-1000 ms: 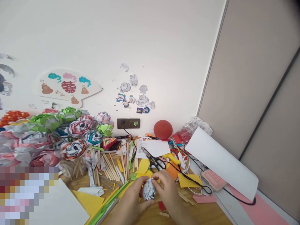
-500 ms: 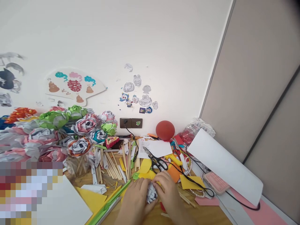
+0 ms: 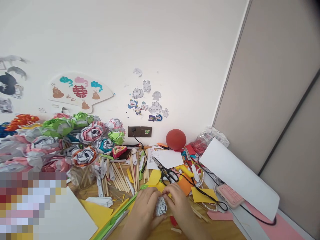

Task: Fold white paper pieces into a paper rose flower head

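Observation:
Between my two hands is a small white folded-paper flower (image 3: 161, 206) with dark marks on it. My left hand (image 3: 145, 206) is wrapped round its left side, thumb beneath. The fingers of my right hand (image 3: 175, 200) pinch at the flower's upper right edge, close to my left fingertips; a thin edge shows there. Just beyond my hands lie yellow paper pieces (image 3: 154, 177) and black-handled scissors (image 3: 166, 171). A red scrap (image 3: 173, 220) and a pale scrap (image 3: 176, 230) rest on the wooden table below my right wrist.
Many paper flowers (image 3: 91, 132) crowd the left side. Wooden sticks (image 3: 120, 176), a written sheet (image 3: 172, 158) and a yellow glue gun (image 3: 185, 170) lie behind my hands. A red balloon (image 3: 176, 139) is by the wall. At right are a curled white sheet (image 3: 240, 180) and a pink box-like device (image 3: 230, 194).
The flower has turned a little in my left hand. My right hand has shifted slightly up at its edge, and the red and pale scraps show more fully.

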Demonstrator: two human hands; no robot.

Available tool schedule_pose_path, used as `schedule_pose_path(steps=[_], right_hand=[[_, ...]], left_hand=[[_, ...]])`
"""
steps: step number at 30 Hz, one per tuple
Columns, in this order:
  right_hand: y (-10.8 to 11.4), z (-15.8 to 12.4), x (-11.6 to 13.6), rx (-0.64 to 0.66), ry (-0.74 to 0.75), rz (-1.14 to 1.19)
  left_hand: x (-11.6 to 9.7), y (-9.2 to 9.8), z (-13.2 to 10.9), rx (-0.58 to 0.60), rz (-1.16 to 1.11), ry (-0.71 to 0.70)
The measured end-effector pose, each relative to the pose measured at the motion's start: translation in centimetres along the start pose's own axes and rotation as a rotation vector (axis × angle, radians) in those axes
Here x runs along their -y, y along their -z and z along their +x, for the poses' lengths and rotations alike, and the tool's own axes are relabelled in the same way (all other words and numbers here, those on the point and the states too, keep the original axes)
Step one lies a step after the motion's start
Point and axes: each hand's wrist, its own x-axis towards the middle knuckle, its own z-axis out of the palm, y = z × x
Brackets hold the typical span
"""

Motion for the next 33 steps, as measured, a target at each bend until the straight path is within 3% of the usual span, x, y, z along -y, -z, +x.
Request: schedule_pose_path(steps=[4, 7, 16, 23, 29, 33], right_hand=[[-0.5, 0.0, 0.0, -0.024, -0.188, 0.065], [-1.2, -0.2, -0.2, -0.061, -0.216, 0.075], [-1.2, -0.8, 0.8, -0.124, 0.061, -0.074], [-0.7, -1.1, 2.4, -0.126, 0.276, -0.242], [-0.6, -1.1, 3.0, -0.160, 0.158, -0.059], [-0.6, -1.1, 3.4, -0.141, 0.279, -0.048]], left_hand=[[0.1, -0.9, -0.1, -0.120, 0.285, -0.115], [0.0, -1.5, -0.3, -0.203, 0.430, -0.102], [-0.6, -1.2, 0.0, -0.203, 0.439, 0.006], [-0.1, -1.0, -0.1, -0.292, 0.435, -0.061], [0.2, -0.2, 0.3, -0.328, 0.339, 0.019], [1.0, -0.2, 0.0, -0.319, 0.303, -0.002]])
